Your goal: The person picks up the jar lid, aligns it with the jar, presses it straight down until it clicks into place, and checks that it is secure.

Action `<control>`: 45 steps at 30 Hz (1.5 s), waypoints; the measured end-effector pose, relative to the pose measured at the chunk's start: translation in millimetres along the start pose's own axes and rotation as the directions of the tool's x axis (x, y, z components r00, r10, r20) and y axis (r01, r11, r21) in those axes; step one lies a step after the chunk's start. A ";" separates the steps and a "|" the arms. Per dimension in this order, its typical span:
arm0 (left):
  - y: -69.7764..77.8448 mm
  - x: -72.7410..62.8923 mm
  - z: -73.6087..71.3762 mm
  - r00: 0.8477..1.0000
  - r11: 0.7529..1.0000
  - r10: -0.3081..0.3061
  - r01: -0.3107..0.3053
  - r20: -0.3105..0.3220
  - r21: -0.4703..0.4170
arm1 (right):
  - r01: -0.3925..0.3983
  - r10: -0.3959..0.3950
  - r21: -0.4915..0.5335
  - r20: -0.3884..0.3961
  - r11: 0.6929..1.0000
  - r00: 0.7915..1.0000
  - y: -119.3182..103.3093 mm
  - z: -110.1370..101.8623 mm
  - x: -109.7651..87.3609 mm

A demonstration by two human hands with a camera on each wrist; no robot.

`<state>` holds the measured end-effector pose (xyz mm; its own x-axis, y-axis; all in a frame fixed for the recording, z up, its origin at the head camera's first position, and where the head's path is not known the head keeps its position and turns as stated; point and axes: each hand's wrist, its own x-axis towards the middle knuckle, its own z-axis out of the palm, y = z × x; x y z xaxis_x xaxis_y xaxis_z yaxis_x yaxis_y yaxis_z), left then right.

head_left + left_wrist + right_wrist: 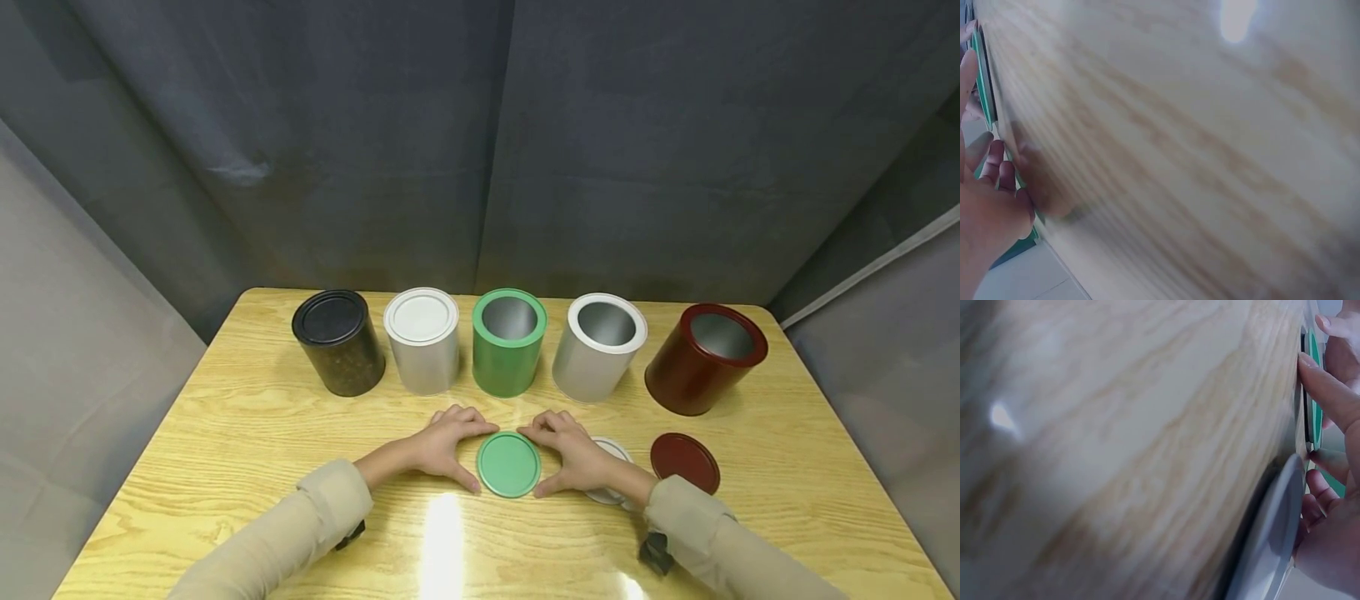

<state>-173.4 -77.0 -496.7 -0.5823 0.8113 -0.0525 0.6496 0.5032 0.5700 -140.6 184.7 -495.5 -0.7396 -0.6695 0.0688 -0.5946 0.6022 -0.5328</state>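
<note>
A round green lid (509,464) lies flat on the wooden table between two hands. On its left side is my left hand (448,446), thumb and index finger spread apart with their tips close to the rim. From the right, my right hand (576,454) mirrors it, thumb and index finger spread at the other side of the rim. The other fingers of both hands bend loosely. Behind the lid stands the green can (507,362), uncovered. A white lid (611,450) lies partly hidden under my right hand and wrist; its edge shows large in the right wrist view.
A dark red lid (684,461) lies by the right forearm. In the back row, a black can (348,358) and a white can (427,358) have lids on; another white can (588,367) and a dark red can (686,375) are uncovered. Grey curtains (480,150) surround the table (247,433).
</note>
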 end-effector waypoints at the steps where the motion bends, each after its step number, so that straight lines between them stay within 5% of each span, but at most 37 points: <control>1: -0.2 0.4 0.6 1.000 1.000 -0.001 0.001 0.002 0.010 | 0.003 -0.003 -0.001 -0.004 1.000 1.000 0.2 0.1 0.2; 29: 7.2 4.1 4.5 1.000 0.980 -0.015 0.015 -0.003 0.197 | -0.032 0.033 -0.017 0.010 0.999 0.999 -2.3 2.1 3.0; 45: 5.1 4.9 3.2 1.000 0.994 -0.003 0.002 0.011 0.105 | -0.002 -0.004 0.086 0.062 0.996 0.998 1.4 -5.3 3.3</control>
<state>-171.3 -69.4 -496.6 -0.5790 0.8129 -0.0630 0.6962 0.5332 0.4807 -145.6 185.6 -491.6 -0.7164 -0.6974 0.0182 -0.5639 0.5636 -0.6036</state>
